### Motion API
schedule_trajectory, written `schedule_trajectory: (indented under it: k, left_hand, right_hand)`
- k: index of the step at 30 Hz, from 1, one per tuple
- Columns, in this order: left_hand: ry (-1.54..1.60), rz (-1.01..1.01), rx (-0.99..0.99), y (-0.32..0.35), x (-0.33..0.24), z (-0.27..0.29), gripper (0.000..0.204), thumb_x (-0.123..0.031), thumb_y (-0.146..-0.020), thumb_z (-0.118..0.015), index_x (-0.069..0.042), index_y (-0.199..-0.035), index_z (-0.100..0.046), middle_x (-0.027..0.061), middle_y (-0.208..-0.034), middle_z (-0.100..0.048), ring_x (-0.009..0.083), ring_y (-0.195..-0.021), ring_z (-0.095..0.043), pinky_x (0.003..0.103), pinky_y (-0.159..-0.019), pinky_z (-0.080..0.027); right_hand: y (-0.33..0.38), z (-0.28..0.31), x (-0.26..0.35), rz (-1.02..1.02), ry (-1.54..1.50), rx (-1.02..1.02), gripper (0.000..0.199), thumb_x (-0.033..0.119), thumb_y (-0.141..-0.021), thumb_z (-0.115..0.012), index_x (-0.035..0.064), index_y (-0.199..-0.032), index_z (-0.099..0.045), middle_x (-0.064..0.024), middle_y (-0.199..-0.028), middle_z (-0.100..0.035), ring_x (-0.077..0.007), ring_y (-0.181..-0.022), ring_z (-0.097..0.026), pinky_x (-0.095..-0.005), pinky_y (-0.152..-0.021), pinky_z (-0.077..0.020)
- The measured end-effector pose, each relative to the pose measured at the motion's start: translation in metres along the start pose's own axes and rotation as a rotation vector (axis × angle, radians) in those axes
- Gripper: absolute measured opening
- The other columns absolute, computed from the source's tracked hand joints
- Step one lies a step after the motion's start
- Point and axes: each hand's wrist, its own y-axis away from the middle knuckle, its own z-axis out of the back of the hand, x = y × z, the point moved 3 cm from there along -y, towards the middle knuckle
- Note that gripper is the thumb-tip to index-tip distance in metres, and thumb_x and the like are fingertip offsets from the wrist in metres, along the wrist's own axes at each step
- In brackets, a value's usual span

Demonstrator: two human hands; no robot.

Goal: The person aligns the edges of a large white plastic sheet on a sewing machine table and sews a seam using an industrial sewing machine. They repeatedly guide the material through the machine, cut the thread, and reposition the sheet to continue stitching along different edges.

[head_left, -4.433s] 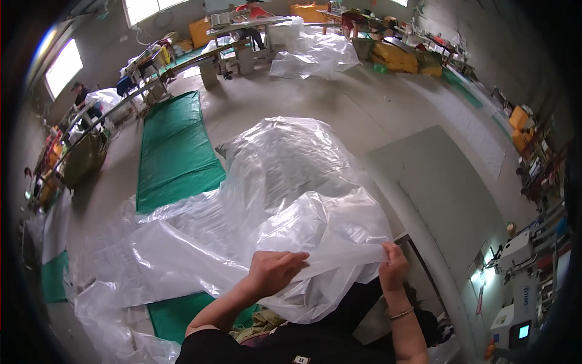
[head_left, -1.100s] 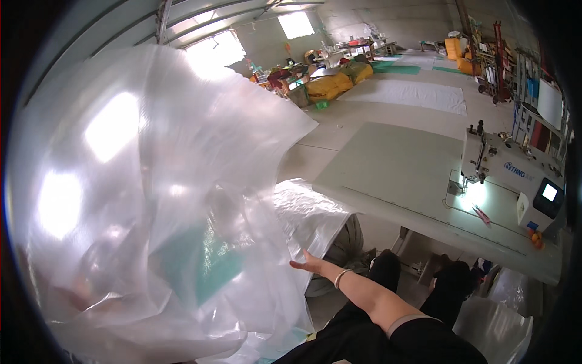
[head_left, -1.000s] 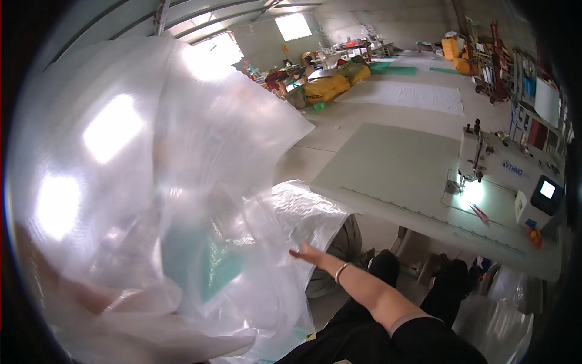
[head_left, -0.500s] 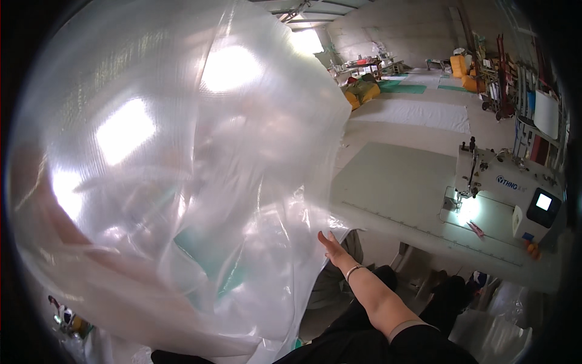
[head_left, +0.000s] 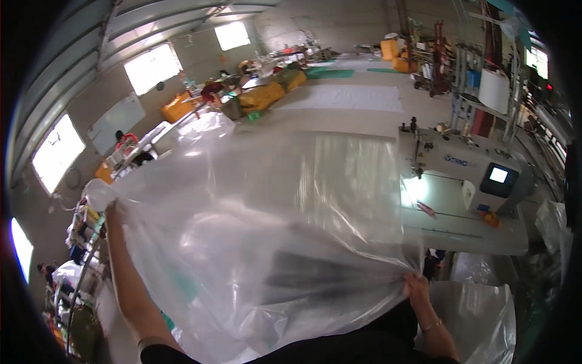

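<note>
A big sheet of clear plastic film (head_left: 242, 200) spreads in front of me, over the sewing table and down to my lap. My right hand (head_left: 416, 289) is closed on its near right edge, where the film gathers into folds. Far out to the left, my left hand (head_left: 113, 211) is raised at the sheet's other side; its fingers are partly covered by the film and seem closed on it. To the right of the sheet stands a white sewing machine (head_left: 467, 159) with its lamp lit. Thread snips (head_left: 426, 209) with reddish handles lie on the table before it.
Small orange things (head_left: 490, 219) lie by the machine's base. More clear film (head_left: 479, 321) hangs beside my right arm. A rack holding a white thread cone (head_left: 494, 92) stands behind the machine. White cloth (head_left: 339, 97) and yellow bundles (head_left: 262, 96) lie farther off.
The film, raised high across the left side before, has come down over the table. My right hand, open before, has moved right and closed on its edge. My left hand now shows at far left.
</note>
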Motion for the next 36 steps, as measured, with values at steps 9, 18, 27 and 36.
schedule_trajectory:
  k: [9,18,27,36]
  left_hand:
    - [-0.091,-0.509,-0.191,0.070,-0.114,-0.300,0.069,-0.037,-0.084,-0.065,0.005,-0.133,-0.041,0.0240,-0.134,-0.043,0.0346,-0.128,-0.038,0.039,-0.108,-0.029]
    - [0.630,-0.394,0.572,0.342,-0.220,-0.371,0.057,-0.028,-0.096,-0.051,-0.001,-0.141,-0.030,0.0186,-0.145,-0.032,0.0328,-0.134,-0.032,0.041,-0.108,-0.029]
    - [0.685,-0.403,0.522,0.350,-0.189,-0.429,0.057,-0.029,-0.098,-0.046,-0.002,-0.144,-0.027,0.0165,-0.148,-0.028,0.0316,-0.136,-0.029,0.037,-0.110,-0.027]
    - [-0.108,-0.575,0.903,0.257,-0.062,-0.406,0.055,-0.047,-0.091,-0.049,-0.016,-0.136,-0.046,0.0040,-0.147,-0.036,0.0251,-0.139,-0.026,0.054,-0.109,-0.021]
  right_hand:
    - [0.065,0.096,-0.049,-0.007,-0.061,-0.294,0.014,0.020,-0.085,-0.059,0.0071,-0.078,-0.061,0.0043,-0.065,-0.052,-0.0068,-0.057,-0.047,-0.0216,-0.053,-0.0363]
    - [0.069,0.147,-0.030,0.065,0.243,-0.237,0.034,0.010,-0.074,-0.067,0.0004,-0.106,-0.059,-0.0028,-0.078,-0.061,-0.0137,-0.068,-0.058,-0.0244,-0.061,-0.0456]
    - [-0.005,0.141,0.096,0.218,0.308,-0.580,0.007,0.010,-0.084,-0.061,0.0037,-0.086,-0.062,0.0050,-0.068,-0.050,-0.0031,-0.058,-0.043,-0.0193,-0.053,-0.0331]
    - [-0.002,0.217,0.078,0.142,0.586,-0.962,0.027,0.025,-0.083,-0.064,0.0025,-0.068,-0.060,0.0034,-0.056,-0.046,-0.0049,-0.052,-0.038,-0.0240,-0.048,-0.0281]
